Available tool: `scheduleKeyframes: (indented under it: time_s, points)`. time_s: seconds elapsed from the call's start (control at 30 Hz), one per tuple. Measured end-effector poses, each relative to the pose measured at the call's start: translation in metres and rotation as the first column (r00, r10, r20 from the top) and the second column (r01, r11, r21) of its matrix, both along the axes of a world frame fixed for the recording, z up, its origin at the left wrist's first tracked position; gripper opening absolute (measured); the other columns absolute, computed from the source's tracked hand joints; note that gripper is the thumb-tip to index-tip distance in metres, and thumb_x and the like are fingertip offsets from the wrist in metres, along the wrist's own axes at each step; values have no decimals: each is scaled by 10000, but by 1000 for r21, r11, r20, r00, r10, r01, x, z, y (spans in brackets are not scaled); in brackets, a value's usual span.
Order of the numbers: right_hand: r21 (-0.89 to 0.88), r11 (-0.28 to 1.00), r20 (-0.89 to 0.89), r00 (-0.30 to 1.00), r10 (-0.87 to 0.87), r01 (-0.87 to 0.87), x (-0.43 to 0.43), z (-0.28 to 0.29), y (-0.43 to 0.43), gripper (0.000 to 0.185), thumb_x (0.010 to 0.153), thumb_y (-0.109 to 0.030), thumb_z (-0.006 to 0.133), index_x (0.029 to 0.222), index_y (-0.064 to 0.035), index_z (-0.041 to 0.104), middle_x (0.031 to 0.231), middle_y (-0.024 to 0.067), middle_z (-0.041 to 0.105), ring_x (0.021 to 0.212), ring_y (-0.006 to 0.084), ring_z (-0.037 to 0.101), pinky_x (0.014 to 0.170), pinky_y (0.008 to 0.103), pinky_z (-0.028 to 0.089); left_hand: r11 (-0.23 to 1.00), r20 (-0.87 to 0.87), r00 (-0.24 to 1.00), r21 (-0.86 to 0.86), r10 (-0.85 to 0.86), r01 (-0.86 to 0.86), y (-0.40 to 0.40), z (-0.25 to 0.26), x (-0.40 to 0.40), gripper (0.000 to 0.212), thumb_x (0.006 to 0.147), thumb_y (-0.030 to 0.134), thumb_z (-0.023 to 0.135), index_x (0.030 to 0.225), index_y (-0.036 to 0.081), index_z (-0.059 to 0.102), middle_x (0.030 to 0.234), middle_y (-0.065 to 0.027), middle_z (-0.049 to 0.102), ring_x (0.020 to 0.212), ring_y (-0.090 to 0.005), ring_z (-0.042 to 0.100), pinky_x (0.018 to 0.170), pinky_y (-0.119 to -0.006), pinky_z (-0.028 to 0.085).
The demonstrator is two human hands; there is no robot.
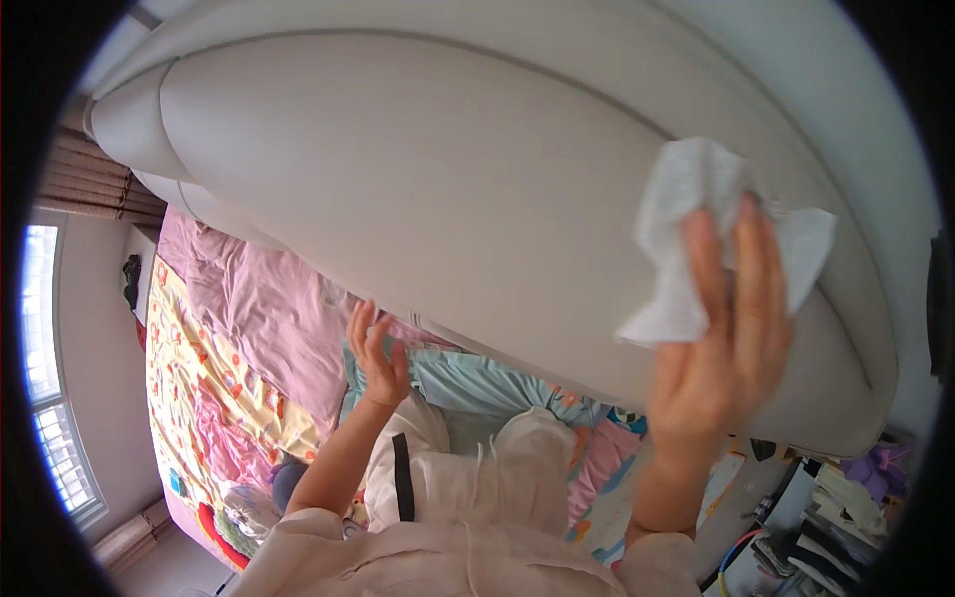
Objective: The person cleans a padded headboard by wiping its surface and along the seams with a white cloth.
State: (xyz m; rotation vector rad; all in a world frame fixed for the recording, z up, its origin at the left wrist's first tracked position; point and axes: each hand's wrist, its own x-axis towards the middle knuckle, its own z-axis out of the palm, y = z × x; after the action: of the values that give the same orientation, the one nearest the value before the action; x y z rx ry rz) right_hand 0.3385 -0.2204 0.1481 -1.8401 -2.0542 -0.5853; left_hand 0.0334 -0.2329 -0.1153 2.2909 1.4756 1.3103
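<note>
Across the upper view spreads a padded, light grey upholstered headboard (418, 172) with dark seams. My right hand (720, 343) presses a white cloth or wipe (690, 179) flat against its right part, near the curved seam; the hand is slightly blurred. The cloth's edges stick out around my fingers. My left hand (377, 358) hangs by the lower edge of the headboard with fingers spread, holding nothing. Whether its fingertips touch the headboard I cannot tell. A teal pillow (477, 373) lies under the headboard, in front of my knees.
On the bed lie a pink quilt (261, 306) and a yellow patterned sheet (186, 358). A window (56, 373) and brown curtain (97, 175) are at the left. Folded clothes (843, 507) and other items crowd a surface at the lower right, below the headboard's end.
</note>
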Motion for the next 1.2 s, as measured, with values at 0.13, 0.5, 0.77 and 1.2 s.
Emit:
scheduleKeyframes:
  time_s: [0.13, 0.5, 0.77, 1.2]
  points:
    - [36, 996, 89, 993, 83, -87, 11, 2, -1, 481, 1038, -256, 330, 1272, 117, 525, 1330, 219, 542, 1250, 385, 505, 1029, 466, 393, 676, -381, 892, -594, 241, -436, -45, -111, -97, 714, 817, 261, 688, 1436, 96, 373, 1475, -218, 355, 1364, -422, 315, 1118, -484, 262]
    - [309, 921, 6, 968, -250, 236, 64, -31, -56, 388, 1037, -188, 357, 1304, 49, 509, 1182, 177, 597, 1015, 278, 563, 935, 355, 421, -100, -825, 510, -544, 243, -833, -42, -298, -234, 1047, 796, 337, 685, 1533, 194, -46, 1595, -173, 52, 1398, -427, 253, 1022, -639, 349]
    - [367, 851, -102, 926, -364, 376, 38, -35, -41, 357, 1027, -164, 341, 1180, 58, 576, 1019, 154, 615, 910, 241, 552, 828, 323, 423, -107, -924, 354, -370, 146, -923, -46, -353, -255, 860, 896, 166, 572, 1530, 229, -5, 1607, -111, 54, 1361, -390, 331, 953, -627, 425]
    - [373, 919, -41, 991, -124, 130, 17, -36, -16, 298, 934, -14, 460, 1190, 7, 613, 1078, 143, 659, 869, 231, 628, 756, 314, 494, 80, -782, 586, -584, 209, -808, -38, -242, -222, 1079, 773, 420, 670, 1521, 107, -42, 1543, -289, 132, 1324, -487, 346, 1026, -487, 419]
